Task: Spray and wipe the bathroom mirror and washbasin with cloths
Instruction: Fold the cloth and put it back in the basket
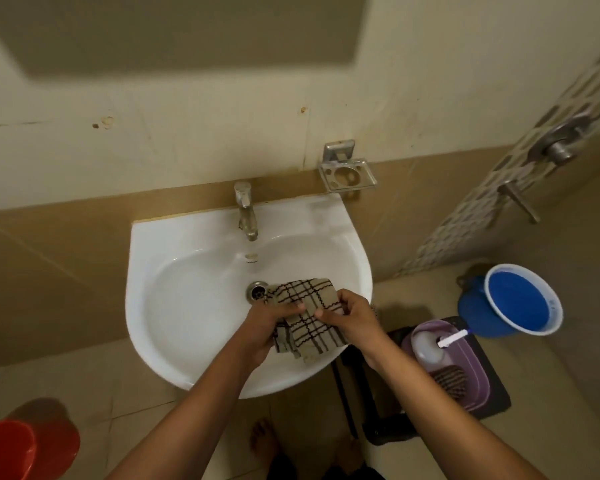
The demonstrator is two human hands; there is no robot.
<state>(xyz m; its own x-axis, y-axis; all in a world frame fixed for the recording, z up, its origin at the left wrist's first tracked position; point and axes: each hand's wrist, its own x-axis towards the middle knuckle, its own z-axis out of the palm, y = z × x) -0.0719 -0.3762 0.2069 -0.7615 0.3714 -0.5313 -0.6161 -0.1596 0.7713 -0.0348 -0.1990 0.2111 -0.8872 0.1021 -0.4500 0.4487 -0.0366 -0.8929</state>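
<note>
A beige cloth [310, 318] with dark checked lines is held over the white washbasin [174, 303], just right of the drain [256, 292]. My left hand [269, 325] grips its left side. My right hand [352, 318] pinches its right side, thumb on top. Part of the cloth hangs over the basin's front rim. At the top left is the lower part of the mirror [174, 29]. A white spray bottle [430, 344] lies in a purple tub [478, 386] on the floor to the right.
A metal tap [246, 211] stands at the basin's back and a metal soap holder [347, 173] hangs on the wall beside it. A blue bucket [520, 299] stands at the right, a red bucket [25, 448] at the lower left. Wall taps [558, 147] sit at the far right.
</note>
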